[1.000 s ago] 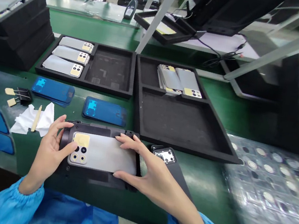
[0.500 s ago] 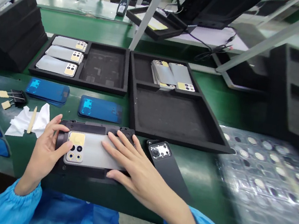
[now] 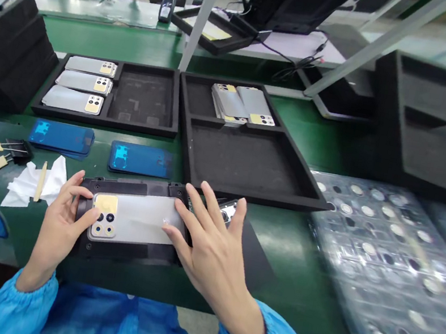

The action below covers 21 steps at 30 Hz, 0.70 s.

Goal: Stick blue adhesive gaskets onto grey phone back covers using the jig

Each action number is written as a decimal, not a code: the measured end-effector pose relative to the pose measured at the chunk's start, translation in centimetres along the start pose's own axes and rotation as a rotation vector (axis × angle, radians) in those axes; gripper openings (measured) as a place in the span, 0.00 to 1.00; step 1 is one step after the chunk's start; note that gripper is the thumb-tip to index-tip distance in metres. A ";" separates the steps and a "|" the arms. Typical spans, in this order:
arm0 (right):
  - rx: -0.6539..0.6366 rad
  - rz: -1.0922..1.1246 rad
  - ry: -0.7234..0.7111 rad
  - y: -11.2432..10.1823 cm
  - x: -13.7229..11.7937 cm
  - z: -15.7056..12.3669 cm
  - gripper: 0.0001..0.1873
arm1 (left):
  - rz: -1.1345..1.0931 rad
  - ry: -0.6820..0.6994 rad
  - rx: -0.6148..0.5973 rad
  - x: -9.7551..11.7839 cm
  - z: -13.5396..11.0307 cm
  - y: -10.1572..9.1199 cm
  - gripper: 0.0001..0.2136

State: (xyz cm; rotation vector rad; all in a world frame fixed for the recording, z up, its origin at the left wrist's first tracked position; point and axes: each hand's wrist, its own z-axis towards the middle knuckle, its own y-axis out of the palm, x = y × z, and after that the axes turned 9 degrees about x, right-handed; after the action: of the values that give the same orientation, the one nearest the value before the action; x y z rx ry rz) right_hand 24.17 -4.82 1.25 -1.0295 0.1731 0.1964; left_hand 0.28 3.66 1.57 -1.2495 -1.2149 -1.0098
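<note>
A silvery-grey phone back cover [image 3: 142,219] with a camera block of yellow film and dark lenses lies on a black fixture [image 3: 117,252]. My left hand [image 3: 60,224] grips the cover's camera end, its thumb by the lenses and its fingers curled at the fixture's left end. Spread fingers of my right hand [image 3: 210,251] rest at the cover's other end, thumb and index finger touching it. Partly hidden behind that hand is a dark phone [image 3: 255,253] with a bare camera area.
Blue film sheets [image 3: 140,160], a white wipe [image 3: 25,184] with a thin stick, and black binder clips [image 3: 19,150] lie beyond the fixture. Behind are a left foam tray [image 3: 139,128] and a right foam tray [image 3: 252,195], both with covers. Clear blister sheets [image 3: 362,283] lie at right.
My right hand has drawn back toward the cover's right end and raised its fingers, now covering part of the dark phone. The left hand keeps its hold. The camera view has shifted rightward.
</note>
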 end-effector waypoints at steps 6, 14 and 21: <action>-0.014 -0.022 -0.036 -1.2 -0.9 -3.7 0.24 | -0.019 -0.002 0.011 -0.2 -0.1 0.0 0.15; -0.065 0.064 -0.106 -0.9 -4.5 -3.4 0.26 | 0.009 0.005 -0.015 0.1 -0.3 0.1 0.16; -0.017 0.071 -0.180 0.7 -8.4 -1.7 0.30 | 0.033 0.010 -0.028 -0.4 -0.4 0.0 0.13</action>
State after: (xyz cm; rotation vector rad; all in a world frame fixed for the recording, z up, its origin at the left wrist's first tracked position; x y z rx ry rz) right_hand 15.81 -6.63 1.74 -1.0177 0.0445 0.3547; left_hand 0.28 3.24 1.22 -1.2811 -1.1725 -1.0112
